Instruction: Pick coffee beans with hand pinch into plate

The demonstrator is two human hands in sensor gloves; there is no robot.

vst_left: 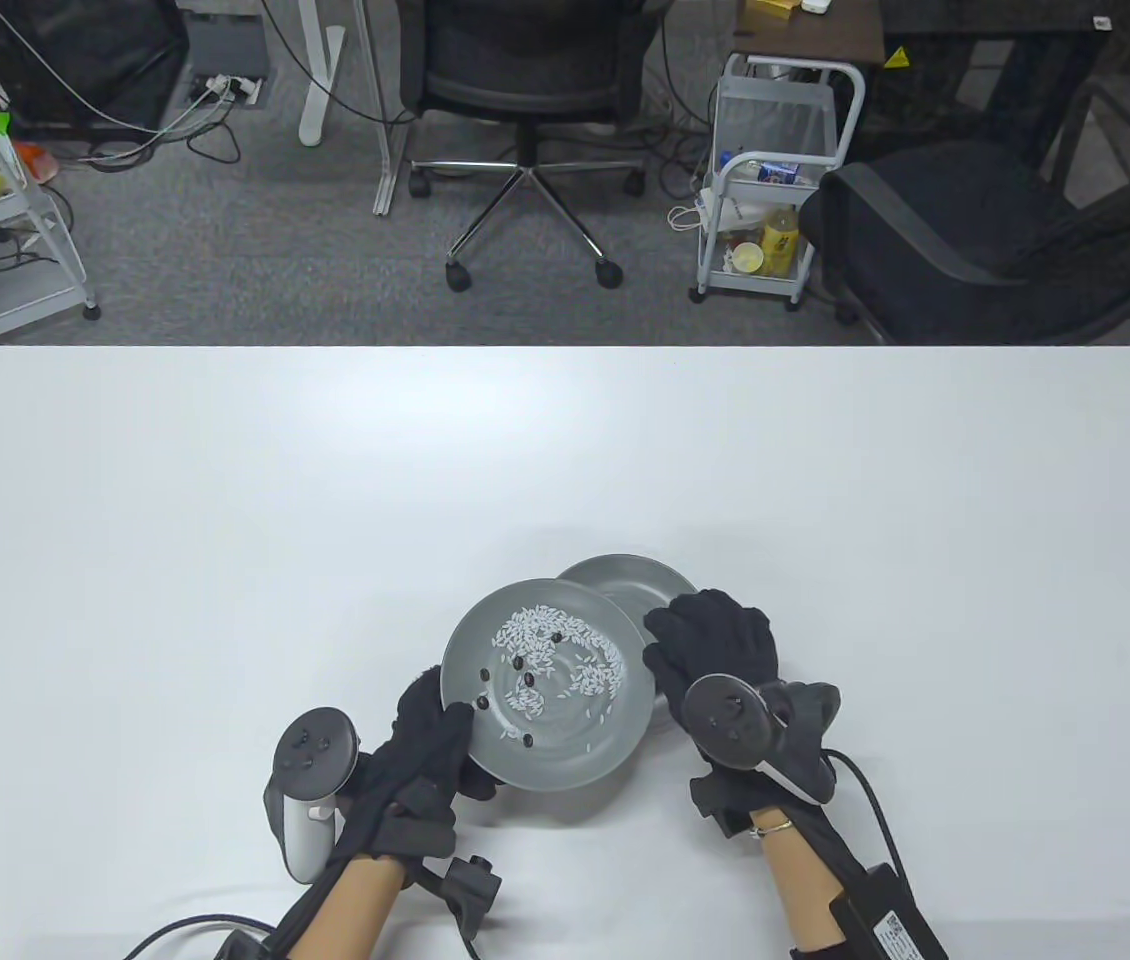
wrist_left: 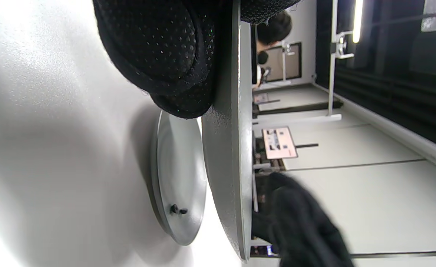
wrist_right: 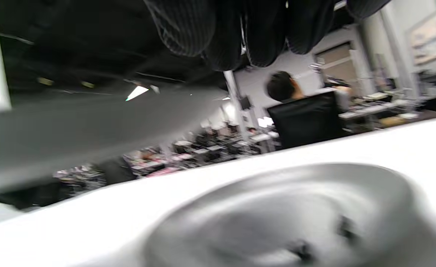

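My left hand [vst_left: 435, 740] grips the near-left rim of a grey plate [vst_left: 615, 760] and holds it above the table. This plate carries white rice grains [vst_left: 535, 630] mixed with several dark coffee beans [vst_left: 528, 681]. A second grey plate [vst_left: 625, 580] lies on the table behind it, partly covered. In the left wrist view this second plate [wrist_left: 181, 163] holds two coffee beans [wrist_left: 177, 210]. My right hand [vst_left: 710, 640] hovers over the second plate, fingers curled down. In the right wrist view its fingertips [wrist_right: 221, 40] hang bunched above the blurred plate [wrist_right: 258, 207]; anything pinched is hidden.
The white table [vst_left: 225, 520] stretches wide to the left, right and back. Its far edge [vst_left: 565, 347] faces office chairs and carts on the floor. Glove cables trail off the front edge by both wrists.
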